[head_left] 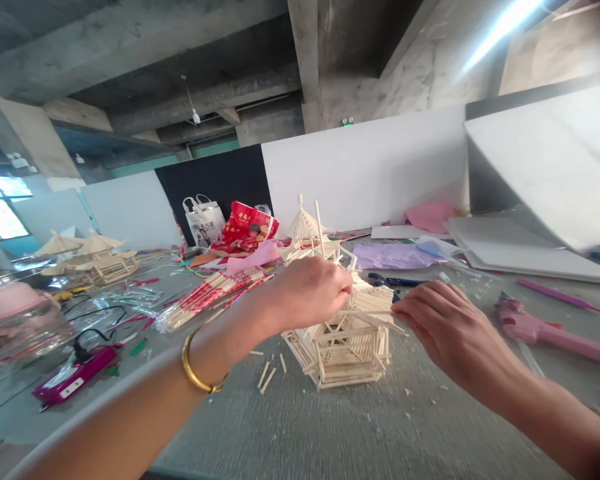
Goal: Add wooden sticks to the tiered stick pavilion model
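A pavilion model made of thin wooden sticks (350,357) stands on the table in front of me, with a pointed roof (304,225) at its back. My left hand (315,290) is closed above the model's left side, and a pale wooden stick (320,230) rises upright from behind its knuckles. Between my two hands, just over the model's top edge, runs a thin wooden stick (370,313). My right hand (437,320) pinches this stick's right end. The left fingertips are turned away, but the stick leads into them.
A pink glue gun (555,327) lies at right, and dark-handled pliers (400,281) behind the model. Left are bundled sticks (205,300), a purple power strip (75,377) and a pink-lidded jar (20,313). Short stick pieces (269,380) lie near the model. Other stick models (100,257) stand far left.
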The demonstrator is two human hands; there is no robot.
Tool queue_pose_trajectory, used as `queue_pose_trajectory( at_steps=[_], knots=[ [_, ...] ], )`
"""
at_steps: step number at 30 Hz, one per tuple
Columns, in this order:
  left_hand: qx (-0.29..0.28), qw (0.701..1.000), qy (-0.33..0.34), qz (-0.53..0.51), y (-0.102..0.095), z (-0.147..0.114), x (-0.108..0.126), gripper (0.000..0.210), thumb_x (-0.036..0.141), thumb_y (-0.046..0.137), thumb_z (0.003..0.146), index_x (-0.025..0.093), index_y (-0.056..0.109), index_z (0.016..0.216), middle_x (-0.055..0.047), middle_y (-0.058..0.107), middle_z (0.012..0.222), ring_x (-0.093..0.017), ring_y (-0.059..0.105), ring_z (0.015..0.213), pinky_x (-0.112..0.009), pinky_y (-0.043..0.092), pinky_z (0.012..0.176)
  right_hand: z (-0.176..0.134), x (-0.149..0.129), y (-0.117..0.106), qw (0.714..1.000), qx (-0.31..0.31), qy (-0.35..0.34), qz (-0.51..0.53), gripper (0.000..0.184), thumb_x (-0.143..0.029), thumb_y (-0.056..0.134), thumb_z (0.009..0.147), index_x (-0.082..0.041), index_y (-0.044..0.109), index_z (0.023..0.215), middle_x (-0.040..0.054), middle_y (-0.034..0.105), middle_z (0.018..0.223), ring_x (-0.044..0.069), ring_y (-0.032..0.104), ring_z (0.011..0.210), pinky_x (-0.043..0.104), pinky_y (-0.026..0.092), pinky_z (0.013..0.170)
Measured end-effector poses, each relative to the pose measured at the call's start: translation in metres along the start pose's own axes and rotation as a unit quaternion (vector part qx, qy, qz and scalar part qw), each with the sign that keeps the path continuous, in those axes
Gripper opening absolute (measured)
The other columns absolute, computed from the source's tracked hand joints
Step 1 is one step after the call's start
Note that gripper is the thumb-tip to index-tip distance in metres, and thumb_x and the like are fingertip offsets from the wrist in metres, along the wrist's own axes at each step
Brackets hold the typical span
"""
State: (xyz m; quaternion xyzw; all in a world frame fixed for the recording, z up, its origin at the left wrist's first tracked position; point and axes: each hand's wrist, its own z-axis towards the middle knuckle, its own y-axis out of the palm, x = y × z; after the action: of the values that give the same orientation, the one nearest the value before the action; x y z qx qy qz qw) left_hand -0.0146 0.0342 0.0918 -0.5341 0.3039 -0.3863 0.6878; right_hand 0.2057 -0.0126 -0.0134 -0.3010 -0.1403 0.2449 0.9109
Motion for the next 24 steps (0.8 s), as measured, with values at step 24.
queue_pose_trajectory(
  at_steps=[24],
  knots=[
    [0.088, 0.989, -0.11, -0.048, 0.01, -0.071, -0.022, 0.022, 0.024, 0.048, 0.087, 0.024, 0.069, 0.088, 0.002, 0.07, 0.079, -0.009, 0.058, 0.066, -0.026, 0.038, 0.062, 0.005, 0.006, 0.006, 0.998, -0.061, -0.012, -0.03, 0.029, -0.027, 0.035, 0.098, -0.016, 0.06, 0.088, 0.0052, 0.057, 0.084, 0.021, 0.05, 0.082, 0.038, 0.037, 0.076]
  ],
)
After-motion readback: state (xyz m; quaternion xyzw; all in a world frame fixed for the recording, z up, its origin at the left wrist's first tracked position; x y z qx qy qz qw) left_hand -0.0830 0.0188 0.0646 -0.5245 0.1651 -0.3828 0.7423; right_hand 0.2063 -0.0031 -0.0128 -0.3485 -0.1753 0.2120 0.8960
